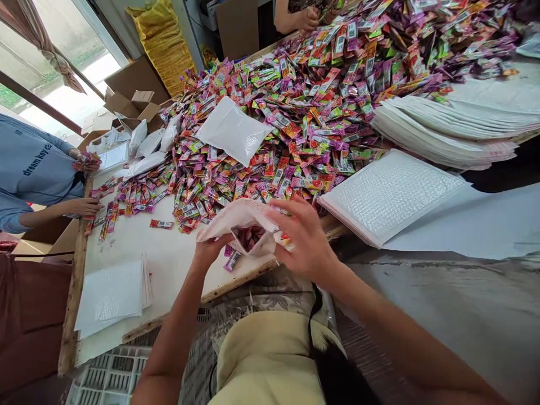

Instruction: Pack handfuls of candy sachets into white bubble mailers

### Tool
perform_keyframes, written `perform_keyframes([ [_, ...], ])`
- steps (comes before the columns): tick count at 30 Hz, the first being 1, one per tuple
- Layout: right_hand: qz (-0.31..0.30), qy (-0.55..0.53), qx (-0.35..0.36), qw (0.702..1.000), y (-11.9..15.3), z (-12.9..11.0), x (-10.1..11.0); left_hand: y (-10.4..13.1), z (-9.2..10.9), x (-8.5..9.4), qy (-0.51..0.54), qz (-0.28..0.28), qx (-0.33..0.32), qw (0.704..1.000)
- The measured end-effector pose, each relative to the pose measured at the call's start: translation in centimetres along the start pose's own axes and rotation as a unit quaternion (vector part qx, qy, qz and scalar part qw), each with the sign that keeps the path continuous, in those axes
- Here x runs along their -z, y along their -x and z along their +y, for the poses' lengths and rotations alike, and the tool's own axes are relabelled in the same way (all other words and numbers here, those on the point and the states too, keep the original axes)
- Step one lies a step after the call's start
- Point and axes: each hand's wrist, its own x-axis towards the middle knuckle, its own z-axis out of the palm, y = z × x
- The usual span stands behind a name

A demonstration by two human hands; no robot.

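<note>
A white padded envelope (242, 212) is held at the table's front edge with its mouth open toward me, and small colourful packets (252, 236) show inside. My left hand (212, 250) grips the envelope's left side. At its right side is my right hand (301, 239), slightly blurred, with fingers curved round the edge and a small red-and-white packet (284, 238) by the fingertips. Beyond both hands spreads a large heap of colourful packets (291, 129). On the heap lies a filled white envelope (234, 130).
Flat white envelopes lie in stacks on the right (396, 191) and the left front (112, 292), with a thick fanned pile (447, 132) further right. A person in a blue top (37, 169) handles packets at left. Another person's hands (310, 18) are behind the heap. Cardboard boxes (135, 84) stand back left.
</note>
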Motion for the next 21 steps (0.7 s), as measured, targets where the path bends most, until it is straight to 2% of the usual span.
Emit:
perform_keyframes([
  [2,0.047,-0.051,-0.092,0.993,1.2,1.2,-1.3,0.2,-0.4,-0.5,-0.013,0.003,-0.019,1.0],
  [4,0.049,-0.092,-0.132,0.986,1.7,2.1,-2.7,0.4,0.0,-0.9,-0.015,0.03,-0.041,0.999],
  [6,0.061,-0.121,-0.163,0.977,1.3,2.2,-3.0,0.8,1.1,-1.1,-0.003,0.071,-0.075,0.995],
  [8,0.084,-0.153,-0.18,0.968,0.4,1.7,-1.9,1.4,2.7,-0.6,0.0,0.09,-0.117,0.989],
  [10,0.099,-0.177,-0.175,0.963,-0.4,0.9,0.1,2.2,4.2,0.2,-0.011,0.089,-0.15,0.985],
  [12,0.098,-0.181,-0.164,0.965,-0.7,0.4,1.8,3.3,4.9,0.8,-0.026,0.087,-0.15,0.984],
  [14,0.08,-0.175,-0.161,0.968,-0.2,0.8,2.1,4.3,4.3,0.7,-0.027,0.093,-0.111,0.989],
  [15,0.06,-0.175,-0.165,0.969,0.4,1.4,1.6,4.7,3.6,0.4,-0.025,0.091,-0.08,0.992],
  [19,-0.061,-0.184,-0.25,0.949,3.9,4.8,-2.7,5.3,-1.2,-1.2,0.003,0.039,0.083,0.996],
  [21,-0.019,-0.146,-0.294,0.944,5.5,5.3,-4.3,5.0,-3.3,-1.6,0.035,0.03,0.138,0.989],
])
